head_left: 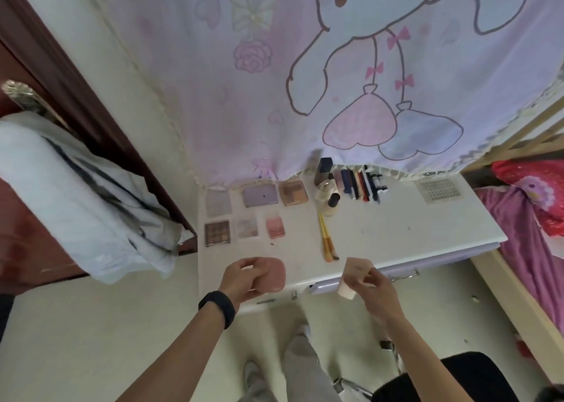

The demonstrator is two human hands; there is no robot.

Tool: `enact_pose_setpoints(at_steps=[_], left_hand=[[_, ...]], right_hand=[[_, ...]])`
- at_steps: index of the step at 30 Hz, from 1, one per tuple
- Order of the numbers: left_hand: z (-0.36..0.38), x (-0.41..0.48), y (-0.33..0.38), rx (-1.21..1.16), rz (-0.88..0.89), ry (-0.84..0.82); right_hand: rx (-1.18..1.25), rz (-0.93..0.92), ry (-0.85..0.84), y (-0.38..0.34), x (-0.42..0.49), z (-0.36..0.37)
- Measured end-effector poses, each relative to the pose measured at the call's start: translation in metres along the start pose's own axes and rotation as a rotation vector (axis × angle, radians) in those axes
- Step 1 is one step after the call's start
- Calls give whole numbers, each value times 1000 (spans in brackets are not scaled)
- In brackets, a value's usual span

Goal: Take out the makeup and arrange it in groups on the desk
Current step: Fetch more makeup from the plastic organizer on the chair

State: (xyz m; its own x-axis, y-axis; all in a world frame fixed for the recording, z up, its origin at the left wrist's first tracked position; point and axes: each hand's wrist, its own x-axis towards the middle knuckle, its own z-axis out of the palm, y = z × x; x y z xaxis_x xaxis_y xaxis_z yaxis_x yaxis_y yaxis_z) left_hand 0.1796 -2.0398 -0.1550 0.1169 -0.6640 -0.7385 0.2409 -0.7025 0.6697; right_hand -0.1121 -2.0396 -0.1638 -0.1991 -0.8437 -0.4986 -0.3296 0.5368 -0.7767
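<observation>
Pink compact [274, 275] is gripped in left hand [244, 279] over desk [396, 227] edge, 7 o'clock. Pale tube [351, 279] is pinched by right hand [372, 285], 5 o'clock. Palettes [244, 212] are grouped at 10 o'clock.

Setting: a home bedroom. Ahead of the hands, a white desk [396, 227] under a cartoon-print curtain [305, 81]; to their right, a wooden-framed bed [518, 295] with pink bedding [525, 234].

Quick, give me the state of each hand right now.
Left hand: closed in a grip on a pink compact.
Right hand: closed in a grip on a pale tube.
</observation>
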Motion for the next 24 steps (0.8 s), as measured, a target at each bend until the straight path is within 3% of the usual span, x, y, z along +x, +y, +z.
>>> enact_pose_setpoints(at_steps=[4,11,24], left_hand=[[8,27,2,4,-30,33],[17,59,4,27,-88,147],[32,85,13,36,-112,205]], right_hand=[[-108,-41,30,-8,61,-5],[-203,-104,-58,-37,148,-1],[-248,-180,-188,-33,195,14]])
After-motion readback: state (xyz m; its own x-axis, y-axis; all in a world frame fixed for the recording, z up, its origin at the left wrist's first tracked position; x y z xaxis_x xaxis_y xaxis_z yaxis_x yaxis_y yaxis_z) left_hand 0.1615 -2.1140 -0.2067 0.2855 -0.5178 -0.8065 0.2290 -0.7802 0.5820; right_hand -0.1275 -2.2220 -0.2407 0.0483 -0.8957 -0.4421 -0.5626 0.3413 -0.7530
